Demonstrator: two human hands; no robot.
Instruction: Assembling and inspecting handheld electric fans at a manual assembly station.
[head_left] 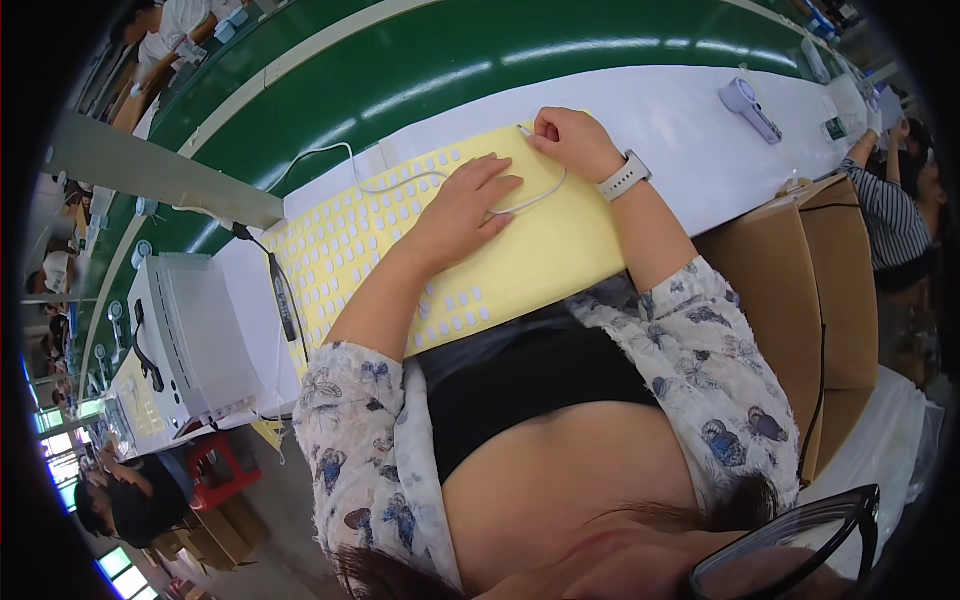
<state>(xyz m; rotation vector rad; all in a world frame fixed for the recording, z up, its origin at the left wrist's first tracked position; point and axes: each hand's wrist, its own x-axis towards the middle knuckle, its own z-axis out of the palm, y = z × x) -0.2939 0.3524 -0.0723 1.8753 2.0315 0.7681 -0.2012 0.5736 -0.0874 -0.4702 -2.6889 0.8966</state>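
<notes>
A large yellow sheet (560,245) lies before me on the white-covered table, with rows of small white oval pads (350,240) over its left part. My left hand (465,212) rests palm down on the sheet, fingers stretched out, over a thin white cable (535,203). From the left the cable runs under this hand, then curves up to my right hand (575,140). Near the sheet's far edge, the right hand's fingers are curled in a pinch on the cable, and a small tip shows beside them. The exact grip is partly hidden.
A light purple handheld fan (750,108) lies at the far right. A green conveyor belt (440,70) runs behind the table. Left are a grey post (170,165), a black inline cable unit (281,298) and a white boxy device (180,335). A cardboard box (840,310) stands right; co-workers sit nearby.
</notes>
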